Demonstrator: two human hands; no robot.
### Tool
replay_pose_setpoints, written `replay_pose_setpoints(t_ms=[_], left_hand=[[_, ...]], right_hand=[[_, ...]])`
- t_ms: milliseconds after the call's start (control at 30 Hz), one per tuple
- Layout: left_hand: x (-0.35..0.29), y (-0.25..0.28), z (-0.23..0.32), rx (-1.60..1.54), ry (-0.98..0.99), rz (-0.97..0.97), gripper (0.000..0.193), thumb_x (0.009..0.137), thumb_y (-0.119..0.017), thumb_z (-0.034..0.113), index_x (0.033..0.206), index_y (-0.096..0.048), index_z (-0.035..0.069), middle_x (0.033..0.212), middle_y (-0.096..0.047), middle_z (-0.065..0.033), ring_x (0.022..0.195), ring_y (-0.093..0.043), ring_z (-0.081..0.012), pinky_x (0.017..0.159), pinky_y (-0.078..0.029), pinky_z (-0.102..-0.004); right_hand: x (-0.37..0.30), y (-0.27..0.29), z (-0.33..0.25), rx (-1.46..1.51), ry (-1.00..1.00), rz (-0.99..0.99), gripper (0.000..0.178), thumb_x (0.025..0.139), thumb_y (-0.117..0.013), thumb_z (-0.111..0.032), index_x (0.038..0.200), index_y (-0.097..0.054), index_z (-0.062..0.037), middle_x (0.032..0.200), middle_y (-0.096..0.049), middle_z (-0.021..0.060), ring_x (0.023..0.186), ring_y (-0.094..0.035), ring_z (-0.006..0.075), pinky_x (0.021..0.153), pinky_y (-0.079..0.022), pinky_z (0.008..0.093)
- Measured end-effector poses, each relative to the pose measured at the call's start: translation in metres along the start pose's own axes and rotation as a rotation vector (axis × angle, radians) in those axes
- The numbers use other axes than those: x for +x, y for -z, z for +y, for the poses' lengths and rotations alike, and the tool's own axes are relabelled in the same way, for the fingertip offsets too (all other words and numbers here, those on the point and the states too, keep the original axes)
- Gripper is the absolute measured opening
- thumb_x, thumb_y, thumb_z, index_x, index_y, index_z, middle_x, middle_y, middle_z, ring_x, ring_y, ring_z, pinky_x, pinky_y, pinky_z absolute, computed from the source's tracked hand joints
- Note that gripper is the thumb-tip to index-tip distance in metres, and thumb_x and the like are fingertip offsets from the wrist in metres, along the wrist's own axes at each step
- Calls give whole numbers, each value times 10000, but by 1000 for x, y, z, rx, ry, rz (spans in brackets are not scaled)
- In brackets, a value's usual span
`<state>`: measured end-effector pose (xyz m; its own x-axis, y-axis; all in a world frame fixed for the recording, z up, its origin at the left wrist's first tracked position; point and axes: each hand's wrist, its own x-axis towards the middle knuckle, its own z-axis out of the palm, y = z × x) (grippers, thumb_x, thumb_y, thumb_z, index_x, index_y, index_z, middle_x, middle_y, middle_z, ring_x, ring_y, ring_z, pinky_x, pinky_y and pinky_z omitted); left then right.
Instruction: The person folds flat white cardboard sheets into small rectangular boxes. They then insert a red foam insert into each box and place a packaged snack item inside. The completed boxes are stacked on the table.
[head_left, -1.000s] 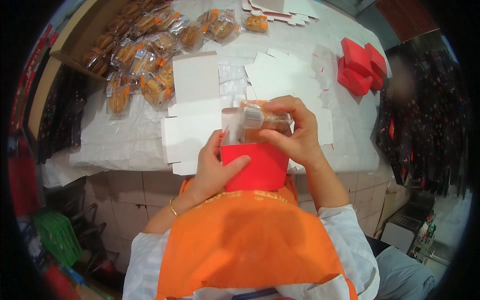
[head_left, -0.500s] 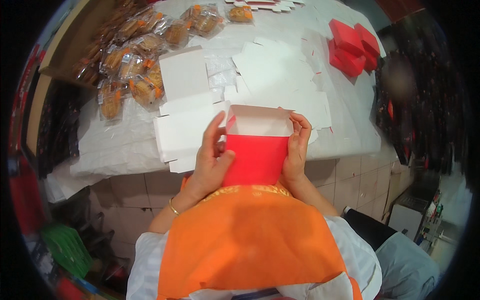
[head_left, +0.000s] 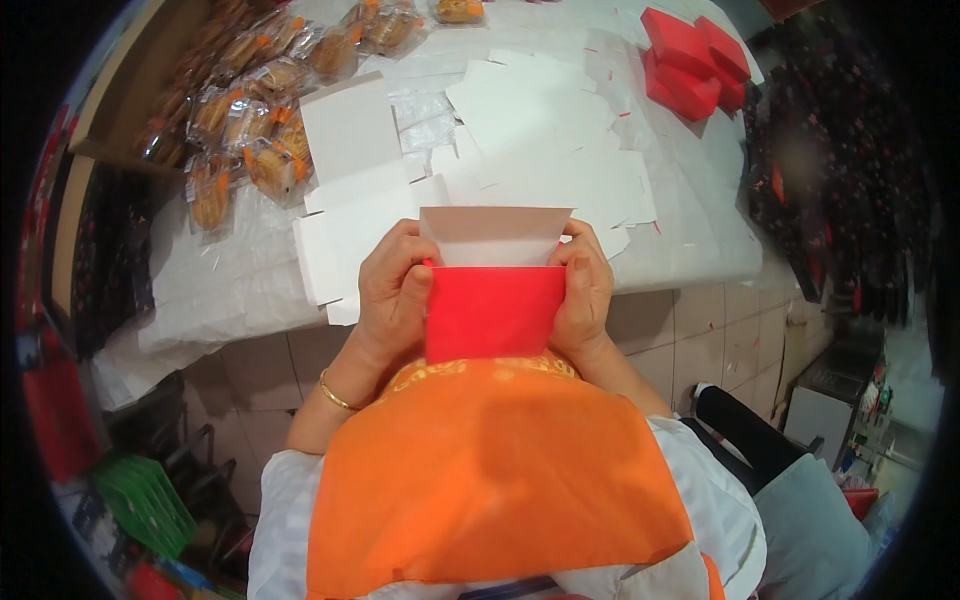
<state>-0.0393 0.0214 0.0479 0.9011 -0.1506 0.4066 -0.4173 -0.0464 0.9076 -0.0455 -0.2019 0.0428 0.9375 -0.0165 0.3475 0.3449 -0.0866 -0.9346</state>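
A red cardboard box (head_left: 494, 312) with a pale inside stands against the front of my orange apron, its top flap raised at the far side. My left hand (head_left: 393, 285) is closed on its left side, thumb toward the near face and fingers curled at the upper edge. On the opposite side my right hand (head_left: 585, 287) grips the box the same way, fingers bent in at the top corner. Just beyond the hands, flat unfolded cardboard blanks (head_left: 360, 235) lie white side up on the table.
More white blanks (head_left: 540, 130) are spread across the table's plastic cover (head_left: 700, 235). Wrapped pastries (head_left: 250, 125) lie in a heap at the far left beside a cardboard carton (head_left: 125, 90). Several folded red boxes (head_left: 690, 60) are piled at the far right. A green crate (head_left: 145, 505) stands low at left.
Both hands have closed in on the box's sides, with fingers now curled at its upper corners. The side flaps have gone inward, out of sight. The box has shifted slightly left.
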Motion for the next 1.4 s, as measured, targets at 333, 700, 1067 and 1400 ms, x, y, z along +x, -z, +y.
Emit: replay_pose_setpoints(t_ms=[333, 700, 1067, 1400], left_hand=[[6, 13, 25, -46, 49, -125, 440, 1041, -470, 416, 1065, -641, 11, 1235, -550, -186, 967, -612, -191, 819, -495, -288], [0, 26, 10, -133, 33, -187, 143, 948, -578, 69, 1085, -620, 68, 1266, -551, -181, 1021, -613, -205, 884, -492, -338], [16, 45, 13, -229, 85, -374, 82, 948, -573, 147, 896, -561, 84, 1340, -437, -164, 1138, -437, -215, 919, -399, -322], [8, 33, 20, -300, 232, -180, 141, 955, -582, 95, 841, -515, 43, 1250, -493, -102, 844, -475, -68, 754, -414, -210]], right_hand=[[7, 11, -2, -86, -116, -92, 469, 1057, -369, -338, 775, -555, -13, 889, -541, 95, 805, -506, 202, 734, -420, 296], [7, -2, 3, 93, -114, -10, 266, 1074, -404, -265, 927, -479, -56, 845, -445, 4, 772, -409, 106, 730, -384, 242], [20, 1, 4, 33, -87, -176, 350, 1056, -424, -304, 861, -497, -23, 814, -457, 41, 733, -420, 150, 683, -384, 264], [15, 4, 2, -24, -59, -122, 360, 1031, -442, -226, 775, -481, 25, 803, -463, 87, 701, -419, 175, 638, -378, 298]])
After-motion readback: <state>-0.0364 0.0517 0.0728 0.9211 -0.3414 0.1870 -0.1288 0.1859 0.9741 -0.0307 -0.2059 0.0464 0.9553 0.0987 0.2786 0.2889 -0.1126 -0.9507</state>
